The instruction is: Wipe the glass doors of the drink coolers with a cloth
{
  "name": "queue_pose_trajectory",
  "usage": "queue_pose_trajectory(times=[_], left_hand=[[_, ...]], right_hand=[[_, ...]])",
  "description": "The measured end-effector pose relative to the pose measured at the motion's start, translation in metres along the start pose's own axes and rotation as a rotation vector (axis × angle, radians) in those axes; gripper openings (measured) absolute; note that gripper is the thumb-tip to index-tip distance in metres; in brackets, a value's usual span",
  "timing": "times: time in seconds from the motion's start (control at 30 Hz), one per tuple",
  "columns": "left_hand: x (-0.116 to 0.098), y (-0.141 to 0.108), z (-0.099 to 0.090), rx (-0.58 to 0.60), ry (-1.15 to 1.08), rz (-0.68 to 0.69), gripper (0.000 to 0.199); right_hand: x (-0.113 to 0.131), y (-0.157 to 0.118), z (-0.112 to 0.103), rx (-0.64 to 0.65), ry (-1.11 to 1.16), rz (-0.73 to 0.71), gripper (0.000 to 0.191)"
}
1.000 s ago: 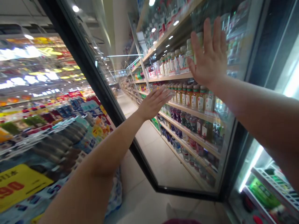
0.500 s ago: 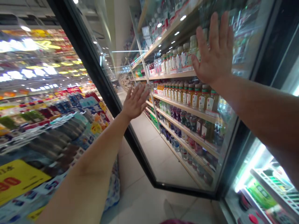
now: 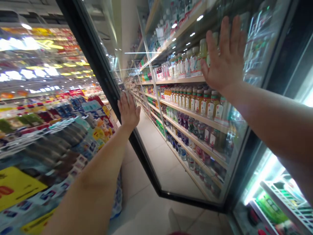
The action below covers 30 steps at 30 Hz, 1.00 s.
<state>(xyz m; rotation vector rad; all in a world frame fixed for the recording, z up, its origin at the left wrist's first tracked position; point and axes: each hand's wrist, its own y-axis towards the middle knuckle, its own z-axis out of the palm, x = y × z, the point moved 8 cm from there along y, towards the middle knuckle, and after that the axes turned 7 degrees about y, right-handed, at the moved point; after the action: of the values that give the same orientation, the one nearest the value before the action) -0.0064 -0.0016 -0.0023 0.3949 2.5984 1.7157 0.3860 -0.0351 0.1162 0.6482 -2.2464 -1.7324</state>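
A glass cooler door [image 3: 156,169] with a black frame stands swung open in front of me. Against its pane, near the hinge side, lies my right hand [image 3: 223,57], palm toward the glass and fingers spread. My left hand [image 3: 128,109] is at the outer edge of the door, flat with fingers stretched out, beside the black frame [image 3: 111,91]. Neither hand holds anything. Through or in the glass appear rows of bottled drinks [image 3: 198,101] on pale shelves; reflections blur some of them.
To the left, stacked packs of bottles [image 3: 61,150] carry a yellow price sign [image 3: 19,189]. At the lower right is the lit cooler interior with a white wire rack [image 3: 288,199] and green packages [image 3: 271,207]. Tiled floor [image 3: 139,202] lies below the door.
My left hand has moved left across the glass to the door's outer frame. My right hand stays at nearly the same spot on the pane. The view has shifted slightly.
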Motion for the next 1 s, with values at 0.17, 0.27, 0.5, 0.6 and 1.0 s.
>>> queue_pose_trajectory(times=[0.17,0.27,0.5,0.6,1.0], left_hand=[[-0.012,-0.019,0.011,0.053,0.026,-0.104,0.106],[-0.019,-0.026,0.015,0.078,0.014,-0.132,0.115],[-0.021,0.077,-0.007,-0.105,-0.008,-0.058,0.106],[-0.058,0.054,0.004,-0.15,0.047,0.094,0.1],[-0.067,0.077,-0.004,-0.05,-0.04,0.138,0.085]], right_hand=[[-0.001,-0.001,0.002,0.01,-0.054,-0.016,0.073],[0.0,-0.001,0.003,0.031,-0.063,-0.004,0.07],[0.001,-0.001,0.001,0.044,-0.07,0.011,0.068],[0.001,0.0,0.0,0.038,-0.089,-0.001,0.068],[-0.003,-0.003,0.003,0.018,-0.023,0.031,0.068]])
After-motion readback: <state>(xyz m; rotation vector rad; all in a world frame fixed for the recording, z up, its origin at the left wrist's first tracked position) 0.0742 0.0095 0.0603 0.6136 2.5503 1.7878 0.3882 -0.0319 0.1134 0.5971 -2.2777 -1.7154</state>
